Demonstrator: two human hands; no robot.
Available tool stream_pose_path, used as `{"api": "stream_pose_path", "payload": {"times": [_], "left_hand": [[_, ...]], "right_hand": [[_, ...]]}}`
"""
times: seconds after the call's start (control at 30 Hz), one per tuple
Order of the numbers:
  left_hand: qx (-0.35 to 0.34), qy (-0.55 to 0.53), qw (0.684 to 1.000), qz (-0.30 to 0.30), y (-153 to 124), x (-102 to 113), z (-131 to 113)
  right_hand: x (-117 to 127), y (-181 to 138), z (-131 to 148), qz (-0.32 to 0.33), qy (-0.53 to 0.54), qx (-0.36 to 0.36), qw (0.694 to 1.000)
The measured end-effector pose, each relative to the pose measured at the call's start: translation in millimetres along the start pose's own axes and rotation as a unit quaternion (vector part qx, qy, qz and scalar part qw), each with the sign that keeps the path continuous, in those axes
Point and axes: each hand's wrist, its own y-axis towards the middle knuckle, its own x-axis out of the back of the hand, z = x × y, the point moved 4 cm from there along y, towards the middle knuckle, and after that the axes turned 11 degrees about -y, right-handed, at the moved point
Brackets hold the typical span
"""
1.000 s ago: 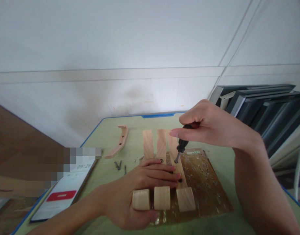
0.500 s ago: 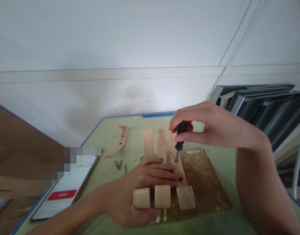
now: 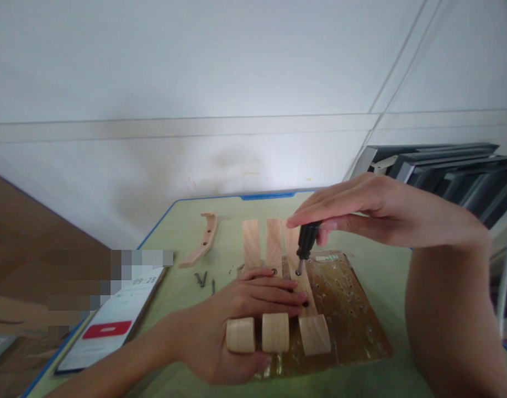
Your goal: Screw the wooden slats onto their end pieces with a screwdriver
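Right hand (image 3: 361, 207), thumb and fingers pinching a tilted screwdriver (image 3: 307, 239), its tip at a screw in the rightmost wooden hook (image 3: 305, 282) on the brown board (image 3: 348, 309). Left hand (image 3: 232, 309) crosses the hooks, fingers straight, nearly together; off-axis pressure could skid the tip toward them.

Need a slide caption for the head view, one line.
The right hand holds a black-handled screwdriver, its tip on the rightmost wooden piece, while the left hand lies across all three.
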Motion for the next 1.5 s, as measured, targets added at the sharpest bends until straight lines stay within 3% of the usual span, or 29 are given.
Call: {"api": "stream_pose_path", "payload": {"times": [0.9, 1.5], "left_hand": [[0.0, -0.01, 1.0, -0.011, 1.5, 0.9, 0.2], [-0.012, 0.059, 0.998, 0.009, 1.4, -0.3, -0.4]], "right_hand": [[-0.7, 0.9, -0.9, -0.001, 0.036, -0.002, 0.999], [1.8, 2.0, 1.4, -0.036, -0.062, 0.021, 0.997]]}}
